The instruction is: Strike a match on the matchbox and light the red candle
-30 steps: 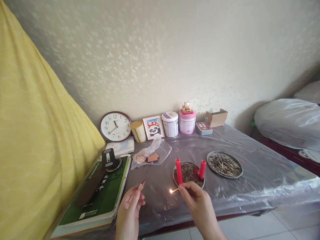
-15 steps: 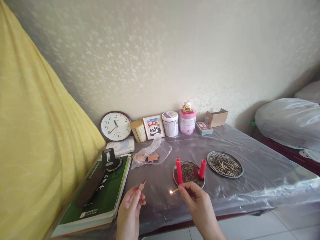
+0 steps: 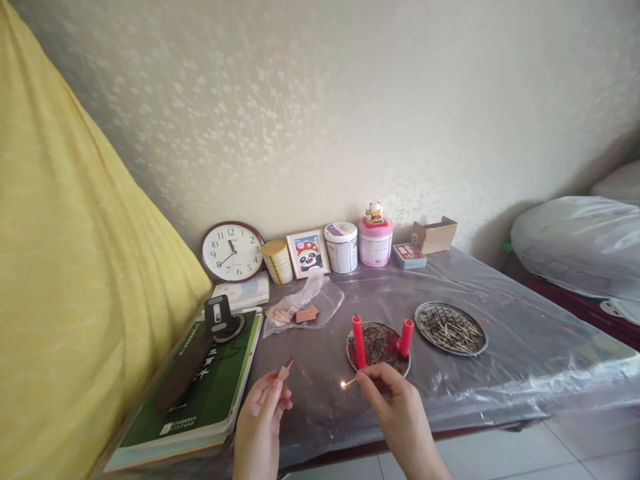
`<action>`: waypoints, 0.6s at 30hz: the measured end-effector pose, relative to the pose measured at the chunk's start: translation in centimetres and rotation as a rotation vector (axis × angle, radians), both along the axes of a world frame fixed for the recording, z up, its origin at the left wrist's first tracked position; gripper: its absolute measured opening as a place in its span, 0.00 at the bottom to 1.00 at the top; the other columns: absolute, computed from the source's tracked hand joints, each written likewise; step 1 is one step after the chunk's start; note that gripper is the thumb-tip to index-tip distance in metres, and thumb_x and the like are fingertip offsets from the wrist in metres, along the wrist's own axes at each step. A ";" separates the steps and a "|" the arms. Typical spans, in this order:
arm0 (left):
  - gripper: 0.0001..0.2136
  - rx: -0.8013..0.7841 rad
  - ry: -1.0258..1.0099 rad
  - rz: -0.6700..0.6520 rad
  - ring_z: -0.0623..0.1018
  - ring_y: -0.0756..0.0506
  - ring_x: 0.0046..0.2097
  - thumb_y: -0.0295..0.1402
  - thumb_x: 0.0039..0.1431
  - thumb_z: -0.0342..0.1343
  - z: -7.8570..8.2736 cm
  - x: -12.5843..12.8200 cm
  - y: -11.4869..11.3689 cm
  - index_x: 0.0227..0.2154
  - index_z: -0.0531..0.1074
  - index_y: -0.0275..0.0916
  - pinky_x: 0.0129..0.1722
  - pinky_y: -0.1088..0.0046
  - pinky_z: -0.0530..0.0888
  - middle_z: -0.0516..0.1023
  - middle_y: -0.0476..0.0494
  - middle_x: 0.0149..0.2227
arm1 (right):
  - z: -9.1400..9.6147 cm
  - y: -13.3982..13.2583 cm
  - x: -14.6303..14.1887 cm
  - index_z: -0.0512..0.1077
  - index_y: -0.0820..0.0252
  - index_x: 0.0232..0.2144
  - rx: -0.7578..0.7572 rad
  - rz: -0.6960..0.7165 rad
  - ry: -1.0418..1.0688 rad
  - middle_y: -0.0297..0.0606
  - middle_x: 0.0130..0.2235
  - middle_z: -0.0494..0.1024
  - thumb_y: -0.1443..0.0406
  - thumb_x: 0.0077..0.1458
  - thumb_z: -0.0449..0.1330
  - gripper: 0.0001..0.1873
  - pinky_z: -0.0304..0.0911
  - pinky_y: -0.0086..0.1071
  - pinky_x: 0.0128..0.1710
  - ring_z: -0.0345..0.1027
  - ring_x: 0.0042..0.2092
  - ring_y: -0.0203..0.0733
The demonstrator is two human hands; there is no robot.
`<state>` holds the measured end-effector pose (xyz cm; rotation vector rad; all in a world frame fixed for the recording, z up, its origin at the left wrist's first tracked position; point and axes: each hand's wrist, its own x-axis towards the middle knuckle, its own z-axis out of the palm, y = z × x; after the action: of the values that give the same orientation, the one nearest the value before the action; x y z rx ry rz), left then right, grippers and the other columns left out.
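Between the thumb and fingers of my right hand is a burning match, its small flame pointing left above the table. My left hand pinches a small flat matchbook with a dark striking strip at its top; most of it is hidden by the fingers. Just behind my right hand, a taller red candle and a shorter red candle stand upright on a round metal plate covered in dark residue. Neither candle shows a flame.
Spent matchsticks lie on a second plate at right. Behind my left hand, a clear plastic bag holds more matchbooks. Green books lie at left. A clock, canisters and a cardboard box line the wall.
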<state>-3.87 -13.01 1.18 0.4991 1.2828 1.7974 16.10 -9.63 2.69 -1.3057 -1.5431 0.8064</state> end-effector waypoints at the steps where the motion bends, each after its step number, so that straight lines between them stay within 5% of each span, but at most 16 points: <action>1: 0.17 -0.001 -0.003 -0.003 0.71 0.48 0.30 0.42 0.42 0.68 0.0 0.0 0.0 0.33 0.79 0.37 0.28 0.74 0.71 0.77 0.44 0.30 | 0.0 0.0 0.0 0.75 0.57 0.26 0.003 0.002 -0.004 0.34 0.25 0.77 0.56 0.56 0.57 0.14 0.62 0.28 0.28 0.68 0.27 0.40; 18: 0.17 -0.007 -0.025 -0.012 0.71 0.49 0.30 0.42 0.44 0.68 0.1 0.0 0.0 0.34 0.78 0.37 0.28 0.74 0.71 0.77 0.44 0.32 | 0.3 -0.6 -0.1 0.72 0.57 0.29 0.179 0.091 -0.140 0.35 0.30 0.75 0.62 0.61 0.53 0.11 0.62 0.28 0.30 0.69 0.30 0.38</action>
<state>-3.83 -12.97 1.32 0.4782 1.2666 1.7831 16.05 -10.21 2.99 -1.1888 -1.7537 0.6274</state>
